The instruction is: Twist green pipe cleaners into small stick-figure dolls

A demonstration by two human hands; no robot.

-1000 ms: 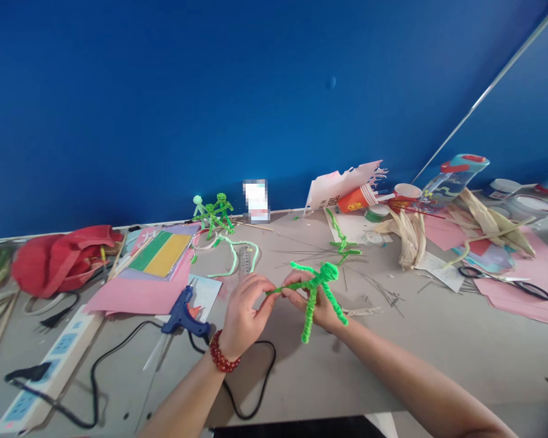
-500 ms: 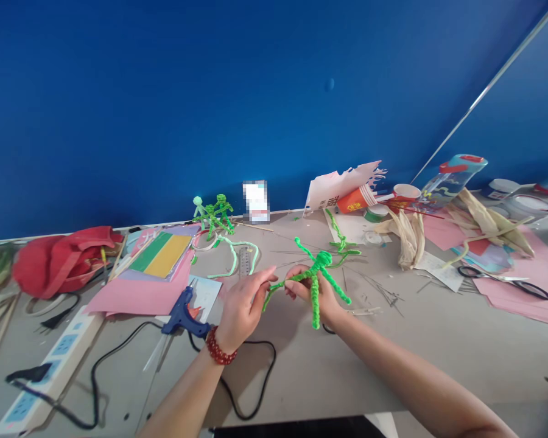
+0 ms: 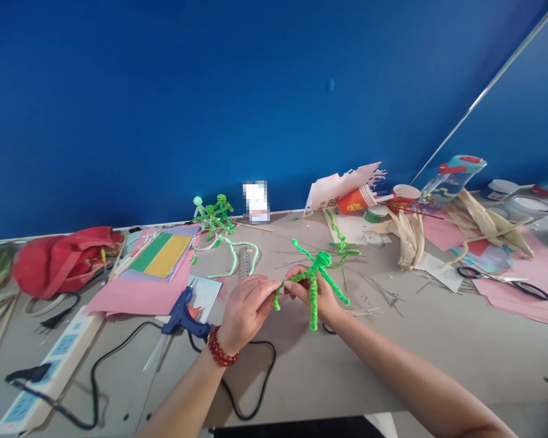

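Note:
A bright green pipe-cleaner figure (image 3: pixel 313 298), with a round coiled head and thick twisted limbs, is held above the table between my hands. My right hand (image 3: pixel 304 289) pinches one of its limbs, and the figure's body covers part of those fingers. Close beside it, my left hand (image 3: pixel 251 304), with a red bead bracelet (image 3: pixel 221 348) at the wrist, pinches the thin end of the same limb. That end bends downward below my left fingertips. Behind the hands lies another green pipe-cleaner piece (image 3: pixel 342 243).
Small green figures (image 3: pixel 217 213) stand by the blue wall. A blue glue gun (image 3: pixel 185 316) with a looping black cord lies left of my hands. Thin wires (image 3: pixel 381 289) and scissors (image 3: pixel 505 280) lie to the right. A power strip (image 3: pixel 50 371) sits at front left.
My left hand has moved slightly right and its fingers have closed on the limb's end. The loose tip, which pointed down-left, now hangs more steeply. My right hand stays nearly still.

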